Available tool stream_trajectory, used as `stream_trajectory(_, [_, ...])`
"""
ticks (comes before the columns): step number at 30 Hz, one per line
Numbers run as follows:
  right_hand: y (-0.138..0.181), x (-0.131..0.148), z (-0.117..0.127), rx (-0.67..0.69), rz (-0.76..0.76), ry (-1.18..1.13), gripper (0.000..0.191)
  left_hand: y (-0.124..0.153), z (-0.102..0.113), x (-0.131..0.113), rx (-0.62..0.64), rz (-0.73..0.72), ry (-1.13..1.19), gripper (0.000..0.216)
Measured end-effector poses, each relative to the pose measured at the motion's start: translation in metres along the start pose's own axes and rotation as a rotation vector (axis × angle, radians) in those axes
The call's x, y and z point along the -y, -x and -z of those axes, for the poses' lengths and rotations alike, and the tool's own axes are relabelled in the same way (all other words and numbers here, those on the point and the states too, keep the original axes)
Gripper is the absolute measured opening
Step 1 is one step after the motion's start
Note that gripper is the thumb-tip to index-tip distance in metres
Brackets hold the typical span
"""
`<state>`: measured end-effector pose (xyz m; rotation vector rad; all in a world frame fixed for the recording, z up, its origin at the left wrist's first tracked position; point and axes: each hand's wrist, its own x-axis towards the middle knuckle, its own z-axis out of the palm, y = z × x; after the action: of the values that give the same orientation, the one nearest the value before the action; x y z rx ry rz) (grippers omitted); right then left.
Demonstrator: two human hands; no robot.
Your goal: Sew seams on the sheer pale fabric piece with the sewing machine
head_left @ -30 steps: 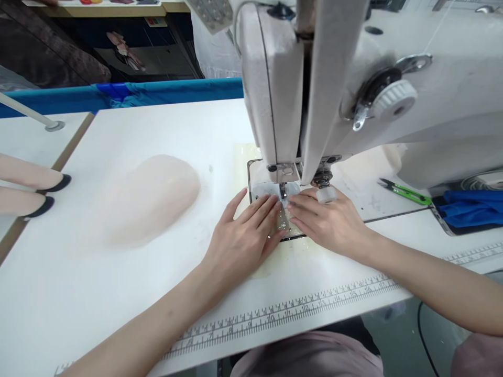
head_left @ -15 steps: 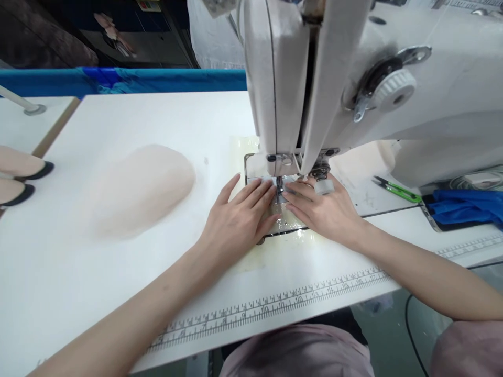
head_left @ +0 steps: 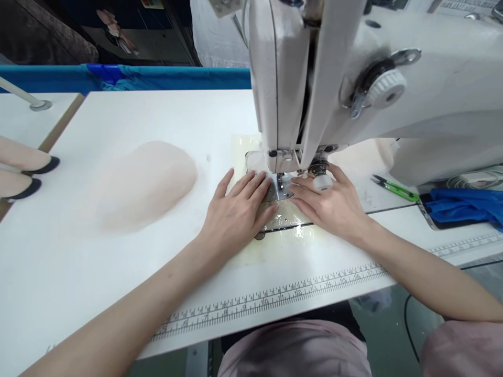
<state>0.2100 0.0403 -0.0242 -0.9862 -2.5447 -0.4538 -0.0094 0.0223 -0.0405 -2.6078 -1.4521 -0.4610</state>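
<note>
A white sewing machine [head_left: 353,84] stands over a metal needle plate [head_left: 281,220]. My left hand [head_left: 236,214] lies flat, fingers stretched toward the presser foot [head_left: 280,183], pressing a small pale fabric piece [head_left: 271,184] that is mostly hidden under the fingers. My right hand [head_left: 332,201] lies flat on the other side of the foot, fingers spread, with a white thimble-like ring [head_left: 323,181] on one finger. Both sets of fingertips nearly meet at the needle.
A mound of sheer beige fabric [head_left: 145,180] lies to the left on the white table [head_left: 118,272]. Green snips [head_left: 395,188] and blue cloth [head_left: 463,204] lie at the right. Two beige pieces with black tips [head_left: 27,173] sit at the left edge. A printed ruler [head_left: 275,298] runs along the front edge.
Both hands have slid forward toward the needle, feeding the small piece farther under the presser foot. The view has shifted slightly downward.
</note>
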Motion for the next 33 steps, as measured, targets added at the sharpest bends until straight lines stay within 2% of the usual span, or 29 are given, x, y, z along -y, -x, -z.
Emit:
stream_trajectory(4, [0.001,-0.002,0.003,-0.022,-0.02,-0.02,0.027,0.007,0.01,-0.01,-0.065,-0.043,-0.102,0.04])
stream_trajectory(8, [0.003,-0.001,0.004,-0.057,-0.04,-0.03,0.025,0.018,0.024,-0.018,-0.114,-0.388,0.062,0.025])
stream_trajectory(9, [0.003,0.0,0.004,-0.06,-0.039,-0.042,0.025,0.02,0.027,-0.017,-0.136,-0.423,0.111,0.026])
stream_trajectory(11, [0.004,0.001,0.003,-0.053,-0.042,-0.083,0.023,0.019,0.029,-0.012,-0.152,-0.319,0.118,0.032])
stream_trajectory(13, [0.004,0.001,0.003,-0.023,-0.067,-0.132,0.023,0.015,0.028,-0.006,-0.067,-0.116,0.055,0.032])
stream_trajectory(15, [0.005,0.002,0.003,0.021,-0.115,-0.197,0.024,0.013,0.025,-0.003,0.05,0.006,0.015,0.031])
stream_trajectory(18, [0.004,0.005,0.005,0.097,-0.221,-0.411,0.026,0.013,0.021,-0.006,0.069,0.143,0.07,0.023])
stream_trajectory(21, [0.0,0.011,0.01,0.214,-0.312,-0.689,0.027,0.013,0.025,-0.012,0.058,0.291,0.297,0.018])
stream_trajectory(24, [-0.004,0.019,0.016,0.295,-0.351,-0.841,0.028,0.009,0.034,-0.015,0.101,0.425,0.667,0.018])
stream_trajectory(27, [-0.004,0.022,0.019,0.412,-0.424,-0.982,0.015,0.005,0.04,-0.013,0.131,0.537,0.975,0.021])
stream_trajectory(29, [-0.003,0.021,0.018,0.482,-0.475,-1.108,0.009,0.004,0.041,-0.011,0.147,0.59,1.091,0.022])
stream_trajectory(33, [-0.002,0.013,0.016,0.539,-0.555,-1.333,0.007,0.003,0.039,-0.007,0.143,0.664,1.189,0.023])
